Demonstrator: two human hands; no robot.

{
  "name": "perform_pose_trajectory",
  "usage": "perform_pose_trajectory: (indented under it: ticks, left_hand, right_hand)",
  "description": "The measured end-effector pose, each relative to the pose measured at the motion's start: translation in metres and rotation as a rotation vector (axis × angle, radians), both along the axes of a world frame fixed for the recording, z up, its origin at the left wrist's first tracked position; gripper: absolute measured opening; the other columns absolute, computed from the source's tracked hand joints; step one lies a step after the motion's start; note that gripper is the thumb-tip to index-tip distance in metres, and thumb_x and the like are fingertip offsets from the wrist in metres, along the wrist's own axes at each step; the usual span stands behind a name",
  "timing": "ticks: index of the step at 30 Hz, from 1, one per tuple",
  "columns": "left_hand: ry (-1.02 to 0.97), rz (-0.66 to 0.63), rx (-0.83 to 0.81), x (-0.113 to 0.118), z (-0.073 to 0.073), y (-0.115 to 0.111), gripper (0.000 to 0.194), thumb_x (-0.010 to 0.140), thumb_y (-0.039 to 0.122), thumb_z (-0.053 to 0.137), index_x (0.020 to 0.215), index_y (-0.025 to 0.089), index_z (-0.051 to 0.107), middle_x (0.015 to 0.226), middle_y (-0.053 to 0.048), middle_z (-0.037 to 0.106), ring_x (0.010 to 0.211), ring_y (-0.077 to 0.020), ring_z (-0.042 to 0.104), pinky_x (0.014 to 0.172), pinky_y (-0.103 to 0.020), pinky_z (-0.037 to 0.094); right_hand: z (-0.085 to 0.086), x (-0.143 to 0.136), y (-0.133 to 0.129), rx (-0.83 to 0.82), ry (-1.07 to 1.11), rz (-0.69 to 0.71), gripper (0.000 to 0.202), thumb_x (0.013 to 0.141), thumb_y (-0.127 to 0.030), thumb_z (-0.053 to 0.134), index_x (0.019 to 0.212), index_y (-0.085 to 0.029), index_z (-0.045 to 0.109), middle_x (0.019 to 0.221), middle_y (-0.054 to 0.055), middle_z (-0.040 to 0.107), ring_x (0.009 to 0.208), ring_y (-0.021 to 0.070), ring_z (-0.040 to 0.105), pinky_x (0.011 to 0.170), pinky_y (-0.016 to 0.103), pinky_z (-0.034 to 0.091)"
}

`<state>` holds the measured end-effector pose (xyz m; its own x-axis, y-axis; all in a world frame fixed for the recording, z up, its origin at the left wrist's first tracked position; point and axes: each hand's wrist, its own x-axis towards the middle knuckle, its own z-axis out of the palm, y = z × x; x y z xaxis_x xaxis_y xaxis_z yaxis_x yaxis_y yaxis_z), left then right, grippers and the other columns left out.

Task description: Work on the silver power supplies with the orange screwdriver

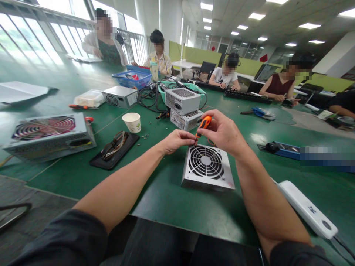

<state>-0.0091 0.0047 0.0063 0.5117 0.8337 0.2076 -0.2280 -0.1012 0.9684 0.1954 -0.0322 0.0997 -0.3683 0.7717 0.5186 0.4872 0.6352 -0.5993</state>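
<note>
Orange and black, the screwdriver point(204, 124) is leaning over the far left corner of a power supply point(206, 160), which is lying on the green surface point(161, 192). The right hand point(221, 131) is gripping the screwdriver; the left hand point(177, 142) is curling beside its lower end, but whether it is pinching anything cannot be told. Two stacked units point(182, 106) are sitting beyond, a paper cup point(131, 123) is standing at left, and a power strip point(306, 209) is lying at right.
</note>
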Motion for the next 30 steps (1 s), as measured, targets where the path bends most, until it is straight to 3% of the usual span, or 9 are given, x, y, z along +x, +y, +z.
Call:
perform_pose_trajectory:
  ticks: [30]
  left_hand:
    - [0.015,-0.002,0.029,-0.0008,-0.0027,0.0025,0.034,0.069,0.039,0.093,0.087,0.013,0.082,0.087,-0.010,0.080,0.083,-0.0180,0.071,0.090,-0.036,0.053]
  right_hand:
    - [-0.0012,-0.0009,-0.0022,0.016,-0.006,0.003,0.038,0.081,-0.028,0.079,0.115,-0.027,0.061,0.087,-0.003,0.066,0.074,0.0169,0.067,0.071,0.033,0.055]
